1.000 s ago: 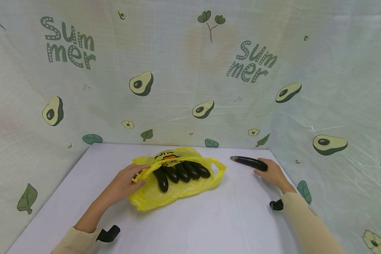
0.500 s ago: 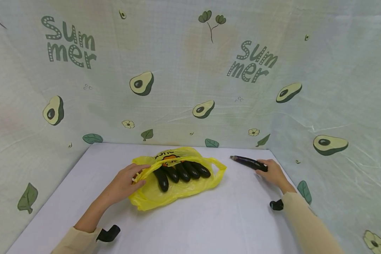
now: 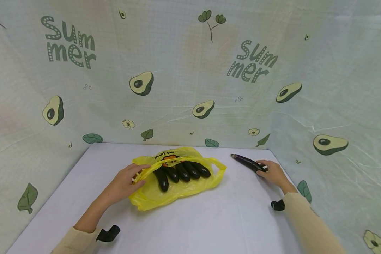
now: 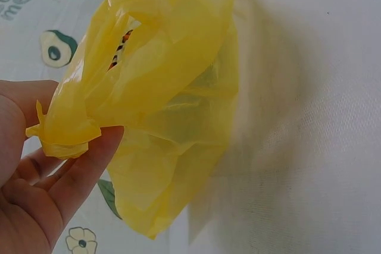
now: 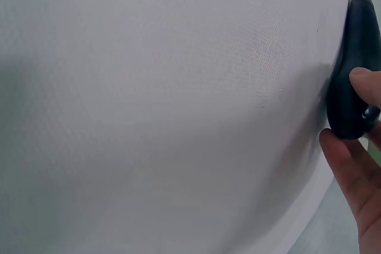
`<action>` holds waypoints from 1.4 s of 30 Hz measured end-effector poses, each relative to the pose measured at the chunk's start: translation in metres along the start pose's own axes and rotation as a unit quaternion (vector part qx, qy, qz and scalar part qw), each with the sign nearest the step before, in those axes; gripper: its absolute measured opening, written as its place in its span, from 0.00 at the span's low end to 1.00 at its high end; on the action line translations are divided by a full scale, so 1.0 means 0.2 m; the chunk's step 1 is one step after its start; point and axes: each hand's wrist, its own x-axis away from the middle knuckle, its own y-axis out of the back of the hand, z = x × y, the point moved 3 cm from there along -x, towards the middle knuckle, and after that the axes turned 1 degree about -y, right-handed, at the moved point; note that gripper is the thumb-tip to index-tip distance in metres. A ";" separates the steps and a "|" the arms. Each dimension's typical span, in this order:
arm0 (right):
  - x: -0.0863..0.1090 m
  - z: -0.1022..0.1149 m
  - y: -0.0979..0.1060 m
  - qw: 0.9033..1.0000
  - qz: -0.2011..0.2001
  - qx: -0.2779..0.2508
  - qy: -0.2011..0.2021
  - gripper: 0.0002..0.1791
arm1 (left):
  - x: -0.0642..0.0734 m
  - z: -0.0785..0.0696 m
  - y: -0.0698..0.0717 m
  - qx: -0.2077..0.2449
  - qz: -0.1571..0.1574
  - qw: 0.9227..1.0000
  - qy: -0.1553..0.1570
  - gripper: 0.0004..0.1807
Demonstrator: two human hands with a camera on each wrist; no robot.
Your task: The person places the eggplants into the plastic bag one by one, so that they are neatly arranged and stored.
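Note:
My left hand [image 3: 127, 180] pinches the left edge of a yellow plastic bag [image 3: 174, 196], holding its mouth raised. Up close in the left wrist view, the gathered plastic [image 4: 71, 135] sits between thumb and fingers. Several dark eggplants [image 3: 183, 173] lie side by side inside the bag, their rounded ends toward me and their other ends under the printed upper layer. To the right of the bag, my right hand [image 3: 272, 173] grips the rounded end of another eggplant [image 3: 245, 161]; its stem end points away to the left. The right wrist view shows the thumb [image 5: 368, 85] on this eggplant's side.
Everything rests on a white table [image 3: 203, 225]. A pale cloth curtain [image 3: 177, 49] printed with avocados and leaves rises along the back and both sides. A black camera mount [image 3: 108, 233] sticks out from the left sleeve, another [image 3: 277, 205] from the right.
The eggplant in my right hand has turned slightly, its stem end swinging a little farther away. The fingers on it have shifted a bit. My left hand and the bag look unchanged.

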 end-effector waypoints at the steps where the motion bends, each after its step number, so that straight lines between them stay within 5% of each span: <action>1: 0.00 0.00 0.00 1.000 0.006 0.002 -0.002 0.29 | 0.00 0.00 0.00 0.000 0.001 1.000 0.001 0.29; 9: 0.01 0.04 0.00 0.999 0.027 0.004 -0.017 0.29 | 0.00 0.02 -0.01 0.003 0.001 1.000 0.005 0.29; 21: 0.08 0.13 0.00 1.000 -0.004 -0.008 -0.012 0.27 | -0.01 0.02 -0.01 0.000 0.006 1.000 0.009 0.29; 42: 0.19 0.57 0.09 0.996 -0.053 -0.062 0.025 0.27 | -0.01 0.00 0.00 -0.006 0.000 1.000 0.001 0.29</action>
